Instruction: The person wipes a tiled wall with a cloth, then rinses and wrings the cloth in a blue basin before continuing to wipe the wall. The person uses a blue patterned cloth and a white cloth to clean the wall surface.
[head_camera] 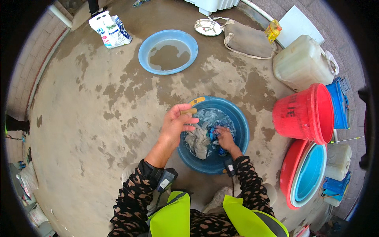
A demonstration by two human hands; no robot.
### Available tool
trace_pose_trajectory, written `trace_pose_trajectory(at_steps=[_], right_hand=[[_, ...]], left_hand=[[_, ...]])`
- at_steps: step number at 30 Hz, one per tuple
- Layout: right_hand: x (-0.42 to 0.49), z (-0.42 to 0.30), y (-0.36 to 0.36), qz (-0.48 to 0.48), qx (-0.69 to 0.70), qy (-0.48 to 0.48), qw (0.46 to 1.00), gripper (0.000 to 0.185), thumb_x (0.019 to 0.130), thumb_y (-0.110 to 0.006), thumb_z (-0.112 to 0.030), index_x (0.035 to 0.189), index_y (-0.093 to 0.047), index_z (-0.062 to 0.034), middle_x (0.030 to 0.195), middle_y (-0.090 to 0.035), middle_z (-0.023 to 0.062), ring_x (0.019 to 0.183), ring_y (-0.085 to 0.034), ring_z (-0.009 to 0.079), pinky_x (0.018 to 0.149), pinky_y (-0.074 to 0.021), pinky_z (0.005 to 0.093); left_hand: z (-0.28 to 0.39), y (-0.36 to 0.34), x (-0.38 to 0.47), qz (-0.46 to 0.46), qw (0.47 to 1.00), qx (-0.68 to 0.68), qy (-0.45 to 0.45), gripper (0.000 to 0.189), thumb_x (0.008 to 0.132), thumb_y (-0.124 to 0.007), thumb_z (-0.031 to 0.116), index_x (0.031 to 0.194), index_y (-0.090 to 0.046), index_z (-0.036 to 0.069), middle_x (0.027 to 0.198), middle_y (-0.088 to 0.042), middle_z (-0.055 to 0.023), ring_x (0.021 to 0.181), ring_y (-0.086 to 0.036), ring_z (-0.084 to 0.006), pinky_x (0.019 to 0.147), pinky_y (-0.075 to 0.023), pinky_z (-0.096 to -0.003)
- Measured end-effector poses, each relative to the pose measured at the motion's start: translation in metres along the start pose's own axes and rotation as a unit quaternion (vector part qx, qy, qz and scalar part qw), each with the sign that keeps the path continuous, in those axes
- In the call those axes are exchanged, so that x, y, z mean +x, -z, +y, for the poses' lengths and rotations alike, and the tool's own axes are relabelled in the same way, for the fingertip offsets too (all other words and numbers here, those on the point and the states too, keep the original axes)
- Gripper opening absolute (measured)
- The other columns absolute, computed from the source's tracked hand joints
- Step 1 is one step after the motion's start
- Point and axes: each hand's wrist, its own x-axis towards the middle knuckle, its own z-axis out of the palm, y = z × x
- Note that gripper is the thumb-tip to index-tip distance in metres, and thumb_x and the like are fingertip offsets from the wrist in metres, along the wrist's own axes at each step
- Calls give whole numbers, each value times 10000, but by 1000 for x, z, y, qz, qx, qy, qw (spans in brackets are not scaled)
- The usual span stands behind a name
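A blue plastic basin [243,139] stands on the wet concrete before me, with sudsy water in it. My left hand [177,122] is raised over its left rim. Between thumb and forefinger I pinch a small tan bar [189,111], which looks like soap; my other fingers are spread. My right hand [226,138] is down in the basin, its fingers closed on a wet blue patterned cloth [212,134]. Beside that, a soaked grey cloth [197,142] lies bunched in the water, below my left fingers.
Ahead stands a light blue basin [168,71] with shallow water. A detergent bag [111,31] is at the far left. Along the right are a red bucket [293,115], stacked basins [288,174], a plastic jerrycan [305,63] and a grey cushion-like pad [247,38] with a yellow bottle [273,31].
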Motion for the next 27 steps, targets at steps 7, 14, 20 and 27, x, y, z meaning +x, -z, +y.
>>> trace_pose_trajectory(at_steps=[7, 14, 20, 27], right_hand=[[-6, -11, 77, -79, 208, -172, 960, 416, 701, -399, 113, 1038, -596, -30, 892, -604, 72, 864, -544, 146, 839, -411, 257], [-8, -48, 45, -90, -127, -47, 987, 715, 724, -667, -167, 1356, -333, -149, 1415, -262, 182, 1247, -295, 413, 975, -309, 566], [-4, -45, -17, -125, -244, -138, 952, 743, 764, -677, -397, 1375, -317, -177, 1437, -243, 136, 1285, -238, 405, 912, -305, 623], [6, -19, -24, -48, -239, -85, 966, 576, 769, -678, -346, 1246, -432, -135, 1287, -372, 155, 1141, -353, 377, 851, -373, 520]], left_hand=[[10, 4, -5, -35, 999, -12, 18, 260, 841, -548, 83, 1096, -523, 35, 1051, -605, -141, 805, -639, -188, 627, -516, -281], [11, 7, 0, -41, 999, -17, 21, 228, 868, -527, 75, 1093, -537, 42, 1033, -623, -129, 815, -640, -188, 644, -526, -289], [9, 16, 0, -28, 999, -4, 23, 207, 870, -541, 96, 1070, -554, 44, 1028, -623, -115, 818, -640, -188, 642, -522, -284], [8, 21, -2, -42, 999, -1, 17, 216, 861, -524, 91, 1070, -555, 48, 1020, -618, -108, 810, -636, -185, 639, -516, -283]])
